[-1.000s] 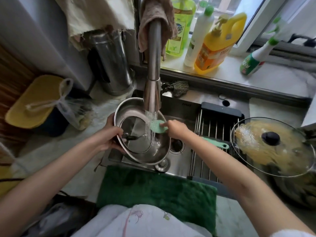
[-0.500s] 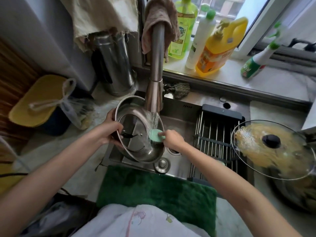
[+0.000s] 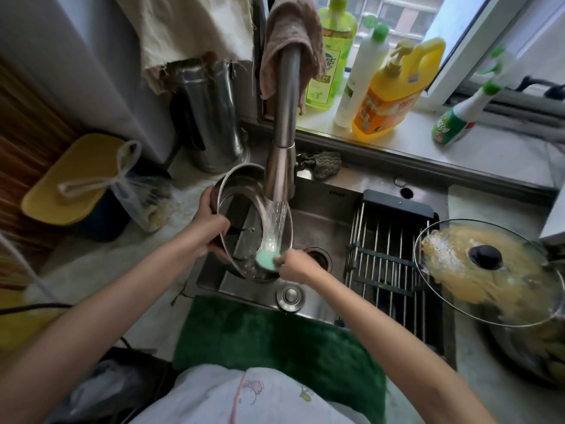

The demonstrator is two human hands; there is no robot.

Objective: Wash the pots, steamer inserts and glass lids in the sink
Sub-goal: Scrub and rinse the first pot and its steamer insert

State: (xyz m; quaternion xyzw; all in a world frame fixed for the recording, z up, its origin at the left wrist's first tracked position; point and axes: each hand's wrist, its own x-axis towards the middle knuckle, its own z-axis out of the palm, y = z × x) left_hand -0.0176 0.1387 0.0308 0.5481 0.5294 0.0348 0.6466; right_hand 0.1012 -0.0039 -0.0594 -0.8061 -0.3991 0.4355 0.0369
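Note:
A glass lid (image 3: 244,221) with a steel rim stands tilted on edge over the sink (image 3: 324,221), its inner side facing me. My left hand (image 3: 209,226) grips its left rim. My right hand (image 3: 295,266) holds a green scrubber (image 3: 265,259) against the lid's lower inside edge. Water runs from the faucet (image 3: 282,154) onto the lid. A second glass lid (image 3: 486,270), smeared with yellow residue, lies on a pot (image 3: 532,359) at the right.
A black wire drying rack (image 3: 394,264) spans the sink's right half. Detergent bottles (image 3: 394,87) stand on the window sill. A steel canister (image 3: 211,117) stands behind the sink at the left. A green mat (image 3: 275,341) covers the counter's front edge.
The lid has tilted more steeply on edge. My right hand with the scrubber has slid from the lid's upper middle down to its lower rim.

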